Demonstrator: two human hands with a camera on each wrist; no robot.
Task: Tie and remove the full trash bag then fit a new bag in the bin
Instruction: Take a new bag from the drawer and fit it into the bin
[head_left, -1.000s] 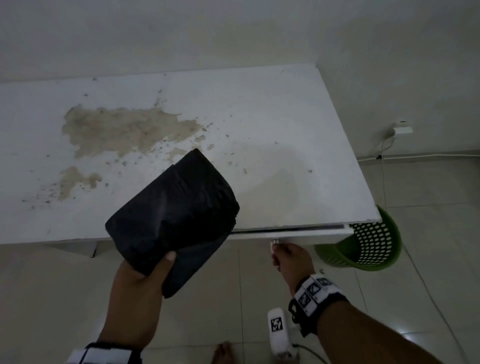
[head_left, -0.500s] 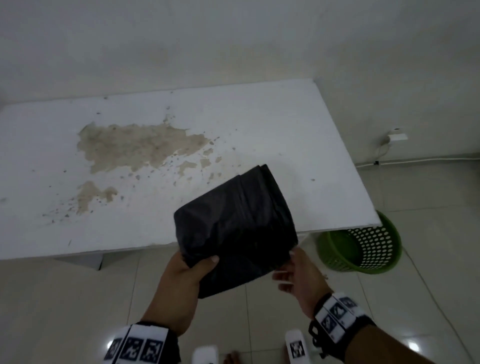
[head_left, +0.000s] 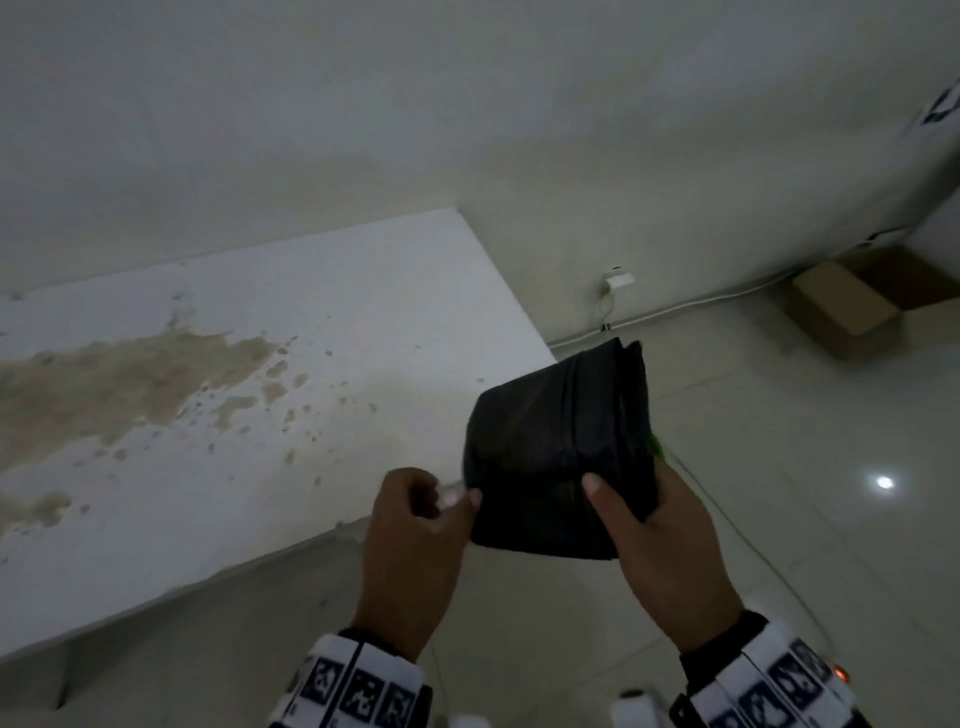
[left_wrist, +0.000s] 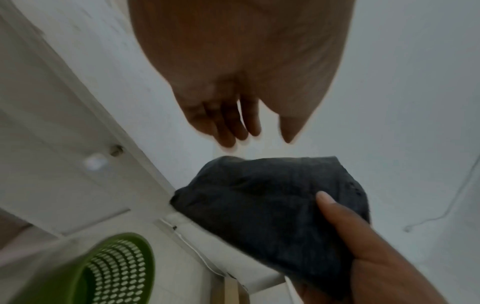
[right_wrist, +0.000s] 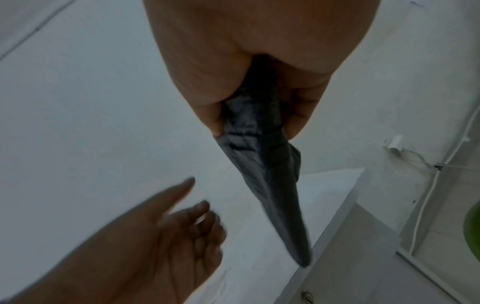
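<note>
Stained table (head_left: 260, 415) beside green bin (left_wrist: 114, 273)

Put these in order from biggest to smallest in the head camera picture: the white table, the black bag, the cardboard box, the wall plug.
1. white table
2. black bag, though it is nearer the camera
3. cardboard box, partly cut off
4. wall plug

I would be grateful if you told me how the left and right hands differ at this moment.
The right hand grips the folded black bag, thumb across its front; the left hand holds nothing. The right hand's fingers are hidden behind the bag; the left hand's fingers hang loosely curled just beside its edge. Both wear marker-patterned wristbands.
</note>
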